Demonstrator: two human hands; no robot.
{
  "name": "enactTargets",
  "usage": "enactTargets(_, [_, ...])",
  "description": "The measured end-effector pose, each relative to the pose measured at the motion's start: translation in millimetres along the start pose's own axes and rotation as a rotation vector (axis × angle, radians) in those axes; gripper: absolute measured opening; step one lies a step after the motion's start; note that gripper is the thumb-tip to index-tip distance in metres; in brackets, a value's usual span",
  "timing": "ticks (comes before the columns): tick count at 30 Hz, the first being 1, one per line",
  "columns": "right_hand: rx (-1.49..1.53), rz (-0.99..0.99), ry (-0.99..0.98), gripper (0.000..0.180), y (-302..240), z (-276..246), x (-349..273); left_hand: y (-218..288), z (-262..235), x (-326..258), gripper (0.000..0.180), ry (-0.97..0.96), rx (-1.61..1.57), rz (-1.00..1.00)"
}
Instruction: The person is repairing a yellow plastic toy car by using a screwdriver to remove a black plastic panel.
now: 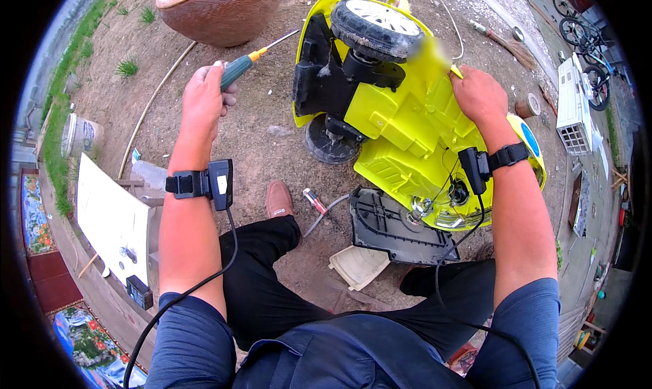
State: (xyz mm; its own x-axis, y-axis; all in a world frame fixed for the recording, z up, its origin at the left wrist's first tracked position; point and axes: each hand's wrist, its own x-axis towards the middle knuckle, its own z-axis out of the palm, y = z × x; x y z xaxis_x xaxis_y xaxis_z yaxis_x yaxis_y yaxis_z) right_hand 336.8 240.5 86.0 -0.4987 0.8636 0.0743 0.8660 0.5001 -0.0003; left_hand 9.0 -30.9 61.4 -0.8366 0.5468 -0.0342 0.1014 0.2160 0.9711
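Bare earth (258, 134) forms the work surface, with a ribbed clay pot (221, 15) at the upper left and a white bucket (83, 136) at the far left. One yellow toy vehicle (387, 114) lies tipped over, underside exposed, right of the left hand (204, 94) and mostly left of and below the right hand (479, 97). Its black wheel (375, 29) stands uppermost.

Left hand: closed around the green-and-yellow handle of a screwdriver (236, 72); the shaft points up and right, its tip near the vehicle's edge. Contact cannot be confirmed. Right hand: closed on a narrow yellow piece (457, 70) at the vehicle's side; whether it belongs to the shell cannot be determined.

Markings: printing on the bucket and a white label on the left wrist unit (220, 184), both too small to read.

Pose: both forearms extend forward, well apart, knuckles outward on the left, back of the hand upward on the right. Below the vehicle lie a black plastic panel (401, 229) and a cream cover (360, 265).
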Motion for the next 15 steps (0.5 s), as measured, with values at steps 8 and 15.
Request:
enactTargets(8, [-0.003,-0.01,-0.008,0.045,-1,-3,-1,-9,9,-5,0.033,0.001,0.044,0.004])
enactTargets(15, [-0.015,-0.015,0.0,0.045,2,0,1,-20,13,-3,0.035,0.029,0.108,0.022])
